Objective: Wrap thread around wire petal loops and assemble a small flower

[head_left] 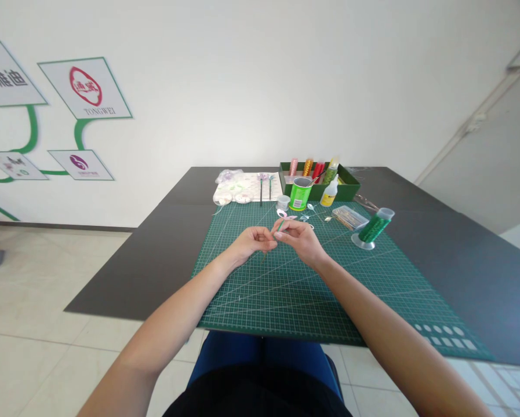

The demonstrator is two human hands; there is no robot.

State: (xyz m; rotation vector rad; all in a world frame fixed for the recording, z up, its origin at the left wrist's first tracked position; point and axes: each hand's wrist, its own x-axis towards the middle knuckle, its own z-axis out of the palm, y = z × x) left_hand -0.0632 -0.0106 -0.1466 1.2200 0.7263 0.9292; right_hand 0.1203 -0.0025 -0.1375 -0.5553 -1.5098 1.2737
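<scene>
Above the green cutting mat (281, 295), my two hands meet with their fingertips nearly touching. My right hand (302, 238) pinches a thin green flower stem (280, 225). At its top sits a small white and pink petal-shaped loop (281, 214). My left hand (256, 240) is closed in a pinch at the stem's lower part, where a thin end seems to come out below the fingers. Just beyond my right hand lie several small pale petal or leaf pieces (304, 218). The exact contact between fingers and stem is partly hidden.
A green box (351, 190) of thread spools stands behind a green can (300, 196) and a glue bottle (330, 193). To the right are a clear case (350, 218) and a green thread spool (375, 226). Finished-looking stems (261, 191) lie on a white sheet at the back.
</scene>
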